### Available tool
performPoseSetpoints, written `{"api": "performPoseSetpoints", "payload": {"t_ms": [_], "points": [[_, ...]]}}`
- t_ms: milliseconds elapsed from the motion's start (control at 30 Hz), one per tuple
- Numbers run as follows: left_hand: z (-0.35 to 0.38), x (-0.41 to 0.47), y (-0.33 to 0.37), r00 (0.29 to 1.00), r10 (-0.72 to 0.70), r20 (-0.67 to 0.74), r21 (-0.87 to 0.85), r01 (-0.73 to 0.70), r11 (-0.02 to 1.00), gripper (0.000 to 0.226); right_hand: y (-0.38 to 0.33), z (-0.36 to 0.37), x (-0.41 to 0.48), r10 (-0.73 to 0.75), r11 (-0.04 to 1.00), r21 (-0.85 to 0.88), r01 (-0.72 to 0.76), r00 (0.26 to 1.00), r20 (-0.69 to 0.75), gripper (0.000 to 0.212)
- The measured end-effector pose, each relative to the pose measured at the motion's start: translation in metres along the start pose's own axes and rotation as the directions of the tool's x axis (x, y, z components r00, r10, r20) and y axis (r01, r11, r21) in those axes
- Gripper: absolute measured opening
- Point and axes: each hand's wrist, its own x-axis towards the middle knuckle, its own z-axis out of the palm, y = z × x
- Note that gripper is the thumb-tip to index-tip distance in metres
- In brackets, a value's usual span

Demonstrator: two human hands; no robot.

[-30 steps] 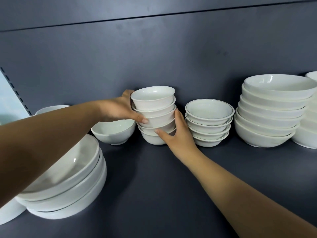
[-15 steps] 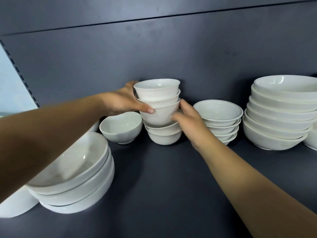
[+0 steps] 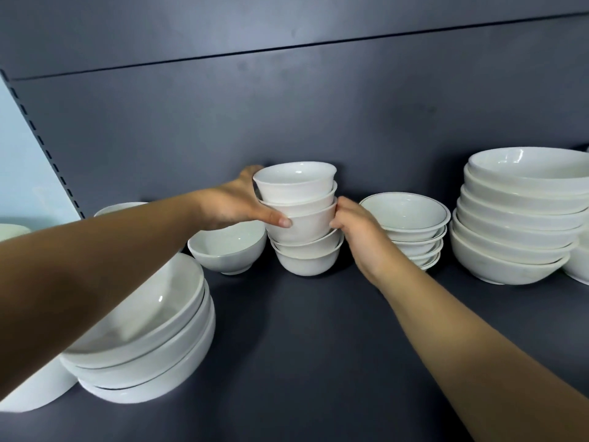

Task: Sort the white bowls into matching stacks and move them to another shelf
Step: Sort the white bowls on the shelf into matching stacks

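Dark grey shelf (image 3: 302, 346) w/ matching back panel (image 3: 287, 106), white bowls all along it. Centre, near the back: small-bowl stack (image 3: 306, 224), five deep, bottom bowl sitting on the shelf, top three tipped a bit to the left. Left hand (image 3: 232, 202) wraps it from the left, thumb across the front of the 3rd bowl, fingers round the back. Right hand (image 3: 360, 237) curls against its right side, approx. 3rd–4th bowl. Just left of the stack: single bowl (image 3: 228, 250). Just right, partly behind the right hand: shallow rimmed stack (image 3: 411, 218). Further right: big deep stack (image 3: 516, 224). Front-left: wide bowls (image 3: 143, 346), nested.
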Motion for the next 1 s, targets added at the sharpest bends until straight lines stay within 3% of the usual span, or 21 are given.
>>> {"api": "performPoseSetpoints", "payload": {"t_ms": [133,267,433,567,700,767,833,900,967,1000], "points": [[0.010,0.003,-0.004,1.000,-0.022,-0.010,-0.030,0.022,0.999,0.113,0.010,0.006,-0.003,-0.057,0.998,-0.018,0.056,0.998,-0.037,0.029],[0.016,0.004,-0.006,1.000,-0.023,-0.008,-0.004,0.023,1.000,0.113,0.018,0.012,0.001,-0.190,0.972,-0.155,0.176,0.979,-0.078,0.073],[0.015,0.006,-0.006,0.999,-0.028,0.028,-0.012,0.028,1.000,0.111,0.027,0.017,0.008,-0.215,0.953,-0.248,0.176,0.966,-0.141,0.094],[0.012,0.005,-0.001,0.997,-0.053,0.064,-0.068,0.057,0.996,0.082,0.031,0.017,0.010,-0.234,0.939,-0.295,0.175,0.956,-0.179,0.088],[0.010,0.009,-0.001,0.996,-0.017,0.088,-0.082,0.024,0.996,0.058,0.030,0.014,0.009,-0.211,0.935,-0.326,0.141,0.959,-0.191,0.066],[0.011,0.009,-0.002,0.993,-0.009,0.120,-0.137,0.026,0.990,0.064,0.031,0.013,0.006,-0.233,0.933,-0.318,0.168,0.956,-0.180,0.058],[0.010,0.009,-0.004,0.993,-0.011,0.119,-0.133,0.027,0.991,0.094,0.032,0.011,0.003,-0.254,0.923,-0.337,0.187,0.952,-0.168,0.057],[0.009,0.008,-0.006,0.995,0.008,0.099,-0.074,0.000,0.997,0.111,0.034,0.008,0.002,-0.279,0.902,-0.384,0.198,0.946,-0.168,0.059],[0.009,0.005,-0.007,0.995,0.036,0.096,-0.045,-0.032,0.998,0.099,0.036,0.008,0.002,-0.314,0.882,-0.418,0.220,0.933,-0.173,0.063],[0.010,0.005,-0.008,0.994,0.052,0.099,-0.047,-0.048,0.998,0.082,0.037,0.009,0.002,-0.325,0.875,-0.428,0.225,0.930,-0.174,0.065]]}}
